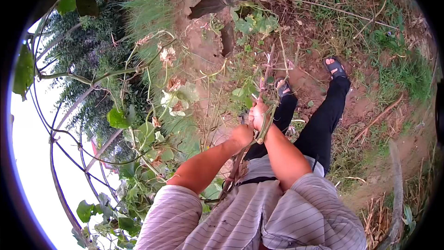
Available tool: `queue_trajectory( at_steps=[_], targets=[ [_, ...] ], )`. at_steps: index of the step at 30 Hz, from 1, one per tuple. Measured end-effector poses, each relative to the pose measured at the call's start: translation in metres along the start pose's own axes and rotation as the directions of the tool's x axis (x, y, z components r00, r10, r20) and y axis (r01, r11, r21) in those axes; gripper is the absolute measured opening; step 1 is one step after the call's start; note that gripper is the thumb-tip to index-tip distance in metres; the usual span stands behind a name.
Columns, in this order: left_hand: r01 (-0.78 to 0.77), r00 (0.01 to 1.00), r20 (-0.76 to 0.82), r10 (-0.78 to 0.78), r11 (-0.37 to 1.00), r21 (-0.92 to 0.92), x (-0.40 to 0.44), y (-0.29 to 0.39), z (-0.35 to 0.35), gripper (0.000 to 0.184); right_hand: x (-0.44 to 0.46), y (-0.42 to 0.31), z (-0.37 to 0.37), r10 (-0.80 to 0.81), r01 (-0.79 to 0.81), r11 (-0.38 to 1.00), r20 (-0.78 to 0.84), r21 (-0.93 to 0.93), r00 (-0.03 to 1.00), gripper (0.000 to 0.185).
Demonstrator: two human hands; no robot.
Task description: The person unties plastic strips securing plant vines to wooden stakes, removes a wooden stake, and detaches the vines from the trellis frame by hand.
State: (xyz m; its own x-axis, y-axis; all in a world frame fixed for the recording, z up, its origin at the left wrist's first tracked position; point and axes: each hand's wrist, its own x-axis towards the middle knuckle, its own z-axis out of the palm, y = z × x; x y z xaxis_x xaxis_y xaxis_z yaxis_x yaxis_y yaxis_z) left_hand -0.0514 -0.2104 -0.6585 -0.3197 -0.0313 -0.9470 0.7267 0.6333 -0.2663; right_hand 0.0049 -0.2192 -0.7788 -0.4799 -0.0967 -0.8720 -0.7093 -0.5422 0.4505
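Observation:
My two hands are close together in front of my waist, in the middle of the head view. My left hand point(242, 134) is closed round a thin brown stalk point(264, 82), with its fingers mostly hidden from above. Just ahead of it, my right hand point(259, 114) is also closed on the stalk. The stalk runs from the plants in front of me, through my hands, and down past my waist. A green vine stem point(265, 128) lies across my right wrist. Leaves point(243, 92) hang close beside my right hand.
Climbing vines point(148, 134) with withered flowers spread at left over a frame of curved bars point(60, 139). Dry, dark leaves point(208, 7) hang ahead. My sandalled foot point(336, 68) stands on bare soil among weeds. A grey pole point(397, 185) is at lower right.

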Motion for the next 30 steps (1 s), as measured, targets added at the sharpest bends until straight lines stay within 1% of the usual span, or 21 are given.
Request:
queue_trajectory(
  at_steps=[1, 2, 3, 4, 5, 6, 9, 10, 12, 13, 14, 16, 19, 22, 25, 27, 28, 30],
  targets=[
    [-0.057, 0.998, -0.001, 0.057, 0.997, 0.059, 0.005, -0.003, -0.001, 0.051, 0.0, -0.004, 0.003, -0.027, 0.026, 0.999, -0.023, -0.028, 0.999, 0.05],
    [-0.114, 0.993, -0.003, 0.115, 0.986, 0.12, 0.01, -0.006, -0.001, 0.053, 0.0, -0.006, 0.008, -0.035, 0.035, 0.999, -0.007, 0.014, 0.999, 0.051],
    [-0.168, 0.985, -0.004, 0.172, 0.969, 0.179, 0.011, -0.006, -0.002, 0.054, 0.001, -0.005, 0.01, -0.024, 0.024, 1.0, -0.005, 0.014, 1.0, 0.051],
    [-0.114, 0.993, -0.024, 0.119, 0.983, 0.145, 0.002, 0.007, -0.01, 0.055, 0.004, -0.007, 0.014, -0.028, 0.028, 1.0, -0.035, -0.001, 0.999, 0.05],
    [-0.062, 0.998, 0.0, 0.062, 0.995, 0.079, -0.008, 0.019, -0.015, 0.057, 0.007, -0.009, 0.018, -0.036, 0.035, 0.999, -0.063, -0.016, 0.997, 0.05],
    [-0.005, 1.0, 0.024, 0.004, 1.0, 0.016, -0.025, 0.038, -0.024, 0.06, 0.006, -0.011, 0.015, -0.015, 0.015, 1.0, -0.013, 0.017, 1.0, 0.047],
    [-0.021, 0.999, 0.043, 0.021, 1.0, -0.001, -0.013, 0.033, -0.021, 0.063, 0.01, -0.012, 0.014, -0.043, 0.045, 0.998, -0.047, 0.044, 0.998, 0.045],
    [-0.019, 0.999, 0.047, 0.019, 1.0, 0.0, -0.011, 0.034, -0.021, 0.063, 0.009, -0.015, 0.015, -0.044, 0.045, 0.999, -0.049, 0.025, 0.998, 0.045],
    [-0.017, 0.999, 0.046, 0.02, 0.998, -0.064, -0.01, 0.033, -0.022, 0.053, 0.008, -0.016, 0.015, -0.02, 0.022, 0.999, -0.043, 0.044, 0.999, 0.045],
    [-0.012, 0.999, 0.047, 0.015, 0.998, -0.066, -0.002, 0.028, -0.021, 0.053, 0.009, -0.017, 0.018, -0.001, 0.003, 0.998, -0.031, 0.062, 1.0, 0.046],
    [-0.085, 0.996, 0.009, 0.085, 0.996, -0.02, 0.01, 0.019, -0.019, 0.053, 0.011, -0.017, 0.02, 0.005, -0.003, 0.998, -0.032, 0.06, 0.999, 0.046],
    [-0.145, 0.989, -0.024, 0.146, 0.989, 0.026, 0.026, 0.004, -0.014, 0.053, 0.015, -0.016, 0.021, -0.045, 0.045, 0.999, -0.081, -0.011, 0.996, 0.047],
    [-0.178, 0.983, -0.028, 0.181, 0.978, 0.105, 0.036, -0.002, -0.015, 0.054, 0.021, -0.017, 0.02, -0.002, 0.002, 1.0, -0.05, 0.0, 0.999, 0.047],
    [-0.228, 0.971, -0.05, 0.236, 0.966, 0.124, 0.029, 0.005, -0.02, 0.056, 0.029, -0.018, 0.022, -0.014, 0.013, 1.0, -0.072, -0.015, 0.997, 0.048],
    [-0.277, 0.958, -0.026, 0.287, 0.942, 0.191, 0.028, 0.01, -0.02, 0.057, 0.029, -0.021, 0.02, -0.036, 0.033, 0.999, -0.107, -0.027, 0.994, 0.048],
    [-0.328, 0.94, -0.029, 0.339, 0.925, 0.191, 0.031, 0.009, -0.017, 0.057, 0.024, -0.026, 0.019, -0.038, 0.038, 0.999, -0.052, 0.001, 0.998, 0.046],
    [-0.344, 0.934, -0.031, 0.356, 0.919, 0.191, 0.033, 0.008, -0.016, 0.058, 0.021, -0.028, 0.021, -0.039, 0.04, 0.999, -0.072, 0.002, 0.997, 0.045],
    [-0.402, 0.909, -0.029, 0.417, 0.891, 0.209, 0.04, 0.005, -0.017, 0.057, 0.019, -0.031, 0.025, -0.036, 0.036, 0.999, -0.059, 0.007, 0.998, 0.046]
  ],
)
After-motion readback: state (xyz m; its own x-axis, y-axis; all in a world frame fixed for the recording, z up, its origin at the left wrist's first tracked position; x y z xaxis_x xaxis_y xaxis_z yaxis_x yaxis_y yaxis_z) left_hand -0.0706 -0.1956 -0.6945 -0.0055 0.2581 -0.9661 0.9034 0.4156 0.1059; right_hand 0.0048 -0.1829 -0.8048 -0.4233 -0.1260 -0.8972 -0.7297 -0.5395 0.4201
